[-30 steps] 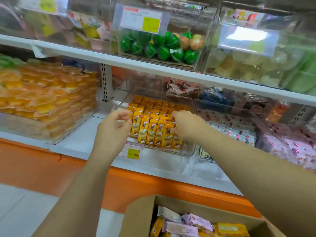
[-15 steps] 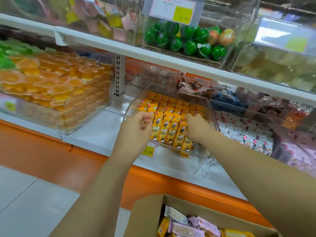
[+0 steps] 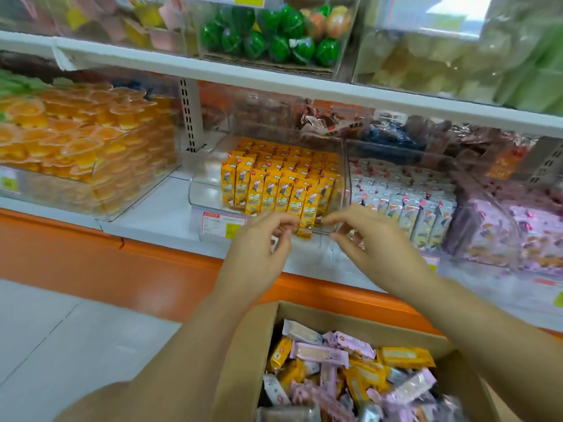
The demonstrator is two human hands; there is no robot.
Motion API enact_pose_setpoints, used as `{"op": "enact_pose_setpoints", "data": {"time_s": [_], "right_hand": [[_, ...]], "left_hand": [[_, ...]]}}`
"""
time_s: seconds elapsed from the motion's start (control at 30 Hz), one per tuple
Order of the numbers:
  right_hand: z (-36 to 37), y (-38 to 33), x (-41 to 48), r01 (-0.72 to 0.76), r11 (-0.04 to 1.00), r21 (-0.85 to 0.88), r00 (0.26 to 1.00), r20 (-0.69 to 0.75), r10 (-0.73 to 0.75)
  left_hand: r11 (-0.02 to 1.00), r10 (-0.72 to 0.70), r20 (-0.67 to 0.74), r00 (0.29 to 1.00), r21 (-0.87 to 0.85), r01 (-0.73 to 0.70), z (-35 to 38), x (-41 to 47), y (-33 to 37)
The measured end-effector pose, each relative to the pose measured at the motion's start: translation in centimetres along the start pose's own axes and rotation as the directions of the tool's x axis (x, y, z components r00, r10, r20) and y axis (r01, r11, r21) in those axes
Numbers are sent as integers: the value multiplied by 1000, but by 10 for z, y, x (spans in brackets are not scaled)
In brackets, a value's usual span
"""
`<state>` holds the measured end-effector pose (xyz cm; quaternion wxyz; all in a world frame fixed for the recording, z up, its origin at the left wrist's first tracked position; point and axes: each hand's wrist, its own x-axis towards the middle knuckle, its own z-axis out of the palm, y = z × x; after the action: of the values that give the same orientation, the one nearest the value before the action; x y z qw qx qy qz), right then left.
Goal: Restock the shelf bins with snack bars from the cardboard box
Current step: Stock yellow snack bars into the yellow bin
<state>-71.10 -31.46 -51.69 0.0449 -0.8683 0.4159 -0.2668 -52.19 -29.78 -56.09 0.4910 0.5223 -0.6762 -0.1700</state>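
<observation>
In the head view, both hands were raised in front of the clear bin (image 3: 203, 193) that stood on the white shelf (image 3: 152, 214). The bin held yellow snack bars (image 3: 274, 187) standing upright in close rows, mostly toward its right side. The left hand (image 3: 259, 248) had its fingers curled, with thumb and forefinger very near each other just beside the lower end of the front bar (image 3: 308, 208); I cannot tell whether they pinched anything. The right hand (image 3: 374, 242) was at the other side of this bar, its fingers loosely bent and a little spread, the thumb apart from the forefinger, with nothing between them. A price label (image 3: 222, 223) was on the bin's front, left of the hands.

The cardboard box (image 3: 243, 360) was open at the bottom of the view, under the forearms, and it contained a mixed heap of wrapped bars (image 3: 350, 376) in yellow, pink and grey. Left of the bin was a bin of orange jelly cups (image 3: 76, 141). To its right stood grey-white bars (image 3: 411, 202) in rows, then pink packets (image 3: 533, 233). Green wrapped balls (image 3: 274, 41) lay on the upper shelf.
</observation>
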Motion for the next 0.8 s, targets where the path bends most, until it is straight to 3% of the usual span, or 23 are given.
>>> {"op": "enact_pose_setpoints", "data": {"time_s": [0.17,0.3,0.47,0.6,0.7,0.8], "right_hand": [[14,33,-77,-112,987,112,993,38,109],[35,73,-134,-307,945,114,949,106,295],[69,130,-191,-563,822,90,815,228,533],[92,165,-215,-719,695,-9,651,341,678],[107,177,-224,-779,623,-71,559,373,741],[118,179,-229,-798,593,-106,528,351,773]], "left_hand": [[999,-21,156,987,42,15,47,-32,-6],[988,-147,277,950,96,125,82,-57,-14],[928,-342,382,859,278,246,118,-86,-29],[864,-496,439,749,338,374,142,-99,-61],[798,-576,396,716,463,386,150,-107,-83],[739,-653,379,656,511,440,155,-114,-96]]}}
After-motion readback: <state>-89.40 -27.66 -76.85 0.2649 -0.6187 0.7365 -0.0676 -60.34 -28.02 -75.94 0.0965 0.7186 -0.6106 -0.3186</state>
